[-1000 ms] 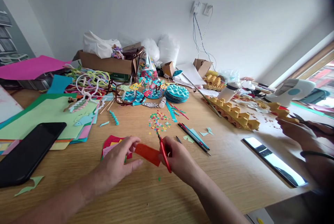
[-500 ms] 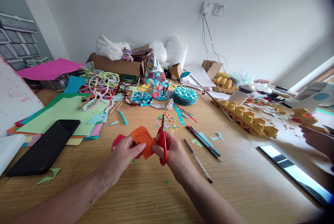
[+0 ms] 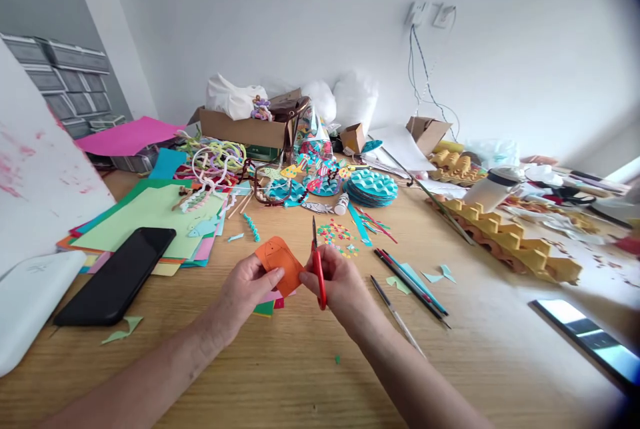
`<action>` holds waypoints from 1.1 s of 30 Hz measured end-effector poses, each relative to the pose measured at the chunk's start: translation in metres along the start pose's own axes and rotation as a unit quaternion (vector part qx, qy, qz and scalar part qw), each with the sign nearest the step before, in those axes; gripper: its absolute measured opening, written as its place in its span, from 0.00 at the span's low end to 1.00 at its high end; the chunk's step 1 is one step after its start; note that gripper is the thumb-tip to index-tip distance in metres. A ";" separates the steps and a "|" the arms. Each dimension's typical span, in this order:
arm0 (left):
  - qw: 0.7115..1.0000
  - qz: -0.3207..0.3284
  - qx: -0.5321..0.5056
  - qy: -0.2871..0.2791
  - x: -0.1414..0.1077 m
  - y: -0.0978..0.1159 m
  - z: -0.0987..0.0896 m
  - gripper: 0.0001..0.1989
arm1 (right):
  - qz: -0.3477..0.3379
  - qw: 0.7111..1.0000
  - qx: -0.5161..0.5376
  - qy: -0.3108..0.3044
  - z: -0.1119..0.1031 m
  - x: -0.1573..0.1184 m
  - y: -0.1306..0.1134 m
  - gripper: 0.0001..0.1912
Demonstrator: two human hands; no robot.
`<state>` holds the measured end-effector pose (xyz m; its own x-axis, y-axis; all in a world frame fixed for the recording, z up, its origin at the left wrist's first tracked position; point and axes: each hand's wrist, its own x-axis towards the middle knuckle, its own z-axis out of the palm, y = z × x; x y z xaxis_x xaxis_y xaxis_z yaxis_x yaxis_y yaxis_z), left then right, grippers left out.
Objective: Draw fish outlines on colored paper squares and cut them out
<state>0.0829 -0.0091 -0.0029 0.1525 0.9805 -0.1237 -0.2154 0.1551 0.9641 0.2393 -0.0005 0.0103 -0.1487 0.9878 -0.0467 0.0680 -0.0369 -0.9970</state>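
Between the fingers and thumb of my left hand [image 3: 249, 289] is a piece of orange paper [image 3: 281, 265] with a fish outline drawn on it. My right hand [image 3: 339, 286] grips red-handled scissors [image 3: 321, 281], their blades pointing away from me and up. The right thumb and fingertips touch the paper's right edge. The scissor blades stand to the right of the paper, apart from it. Under my left hand, partly hidden, lie small pieces of green paper [image 3: 263, 309] and pink paper on the table.
Coloured pencils [image 3: 413, 282] and a pen [image 3: 395, 312] lie to the right, near paper scraps [image 3: 440, 274]. A black phone [image 3: 116, 276] and stacked coloured sheets [image 3: 150, 216] are at left. Yellow egg cartons [image 3: 510, 239], a second phone [image 3: 593, 336] and blue scalloped discs [image 3: 371, 188] stand further out.
The view has turned left, so the table's things appear shifted right. My hands still hold the orange paper and scissors, in nearly the same pose. Another person's hand at right has left view.
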 end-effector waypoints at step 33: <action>0.987 -0.017 0.157 0.016 -0.009 -0.009 -0.002 0.13 | 0.013 0.995 0.101 -0.021 0.009 -0.013 0.017 0.17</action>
<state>0.0820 -0.0190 -0.0113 0.1238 0.9794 -0.1593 0.0989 0.1475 0.9841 0.2338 -0.0154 -0.0064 -0.1910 0.9790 -0.0709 -0.1264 -0.0961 -0.9873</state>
